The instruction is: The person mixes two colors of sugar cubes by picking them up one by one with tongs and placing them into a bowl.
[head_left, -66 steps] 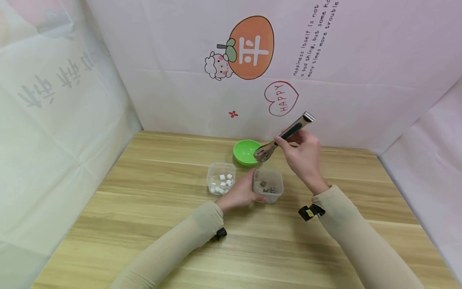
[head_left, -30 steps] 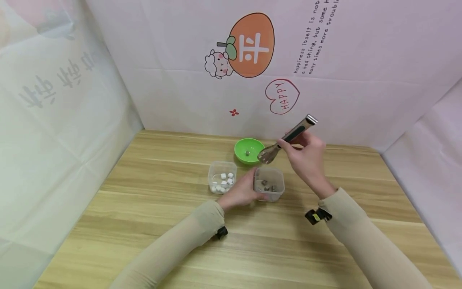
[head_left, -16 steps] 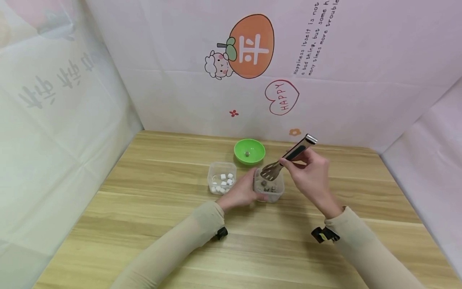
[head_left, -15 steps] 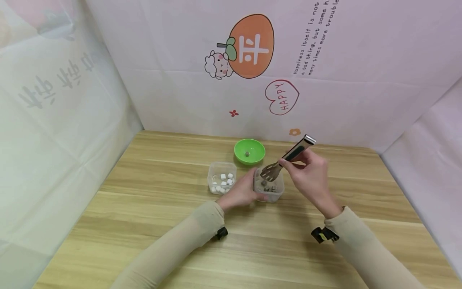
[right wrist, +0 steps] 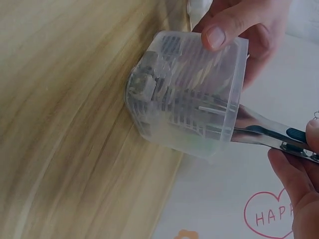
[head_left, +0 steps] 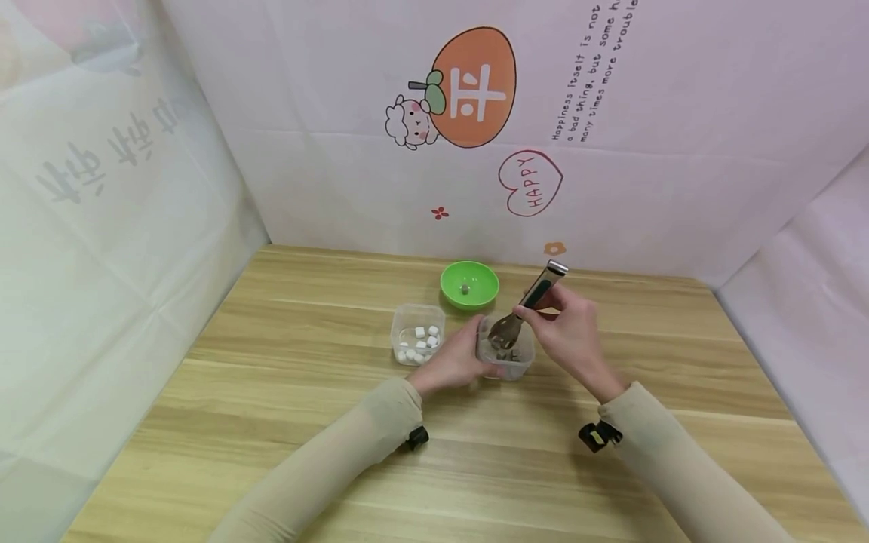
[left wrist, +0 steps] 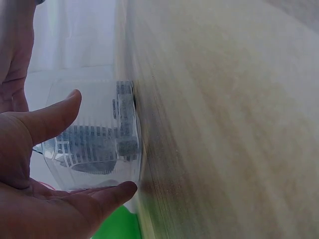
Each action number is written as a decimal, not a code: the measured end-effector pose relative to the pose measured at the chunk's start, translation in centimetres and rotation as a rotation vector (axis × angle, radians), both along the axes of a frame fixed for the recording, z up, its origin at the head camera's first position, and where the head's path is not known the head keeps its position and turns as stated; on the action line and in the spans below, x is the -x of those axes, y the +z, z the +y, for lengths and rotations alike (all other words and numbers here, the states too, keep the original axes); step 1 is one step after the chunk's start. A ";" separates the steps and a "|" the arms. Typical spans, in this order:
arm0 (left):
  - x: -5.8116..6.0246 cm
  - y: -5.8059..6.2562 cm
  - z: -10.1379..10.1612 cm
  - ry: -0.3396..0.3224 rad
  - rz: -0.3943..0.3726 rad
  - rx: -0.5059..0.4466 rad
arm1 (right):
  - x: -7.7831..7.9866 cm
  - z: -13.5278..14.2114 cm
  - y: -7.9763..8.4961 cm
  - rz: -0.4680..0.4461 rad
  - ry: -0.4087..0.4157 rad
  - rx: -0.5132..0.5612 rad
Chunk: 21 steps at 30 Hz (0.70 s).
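My left hand grips a clear plastic container from its left side, thumb along the near wall. Several grey cubes lie on that container's floor. In my right hand I hold metal tongs with dark grips, pinched around the handle. The slotted heads of the tongs reach down inside the container among the cubes; whether a cube sits between them I cannot tell. Behind stands a green bowl with one grey cube in it.
A second clear container with several white cubes stands left of my left hand. All of it rests on a wooden table. White printed sheeting rises along the table's back edge and sides.
A grey cube has appeared in the green bowl since the oldest frame. My right hand has brought the tongs from beside the bowl down into the container. My left hand stays put.
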<state>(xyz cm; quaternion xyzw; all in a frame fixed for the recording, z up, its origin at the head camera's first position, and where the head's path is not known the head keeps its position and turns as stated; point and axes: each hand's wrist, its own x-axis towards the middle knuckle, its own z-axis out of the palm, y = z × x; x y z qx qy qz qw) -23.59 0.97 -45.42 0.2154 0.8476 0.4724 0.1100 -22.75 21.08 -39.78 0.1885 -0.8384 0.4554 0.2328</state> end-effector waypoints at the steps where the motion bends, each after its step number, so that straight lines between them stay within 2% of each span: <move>1: 0.0 -0.1 0.0 0.001 0.001 -0.001 | 0.1 0.0 0.0 -0.002 0.004 -0.005; 13: 0.0 -0.1 0.0 -0.003 0.003 0.001 | 1.1 0.0 -0.2 0.009 0.019 -0.077; 21: 0.1 -0.2 0.1 0.004 -0.001 0.021 | 1.2 -0.3 -0.2 0.016 0.071 -0.105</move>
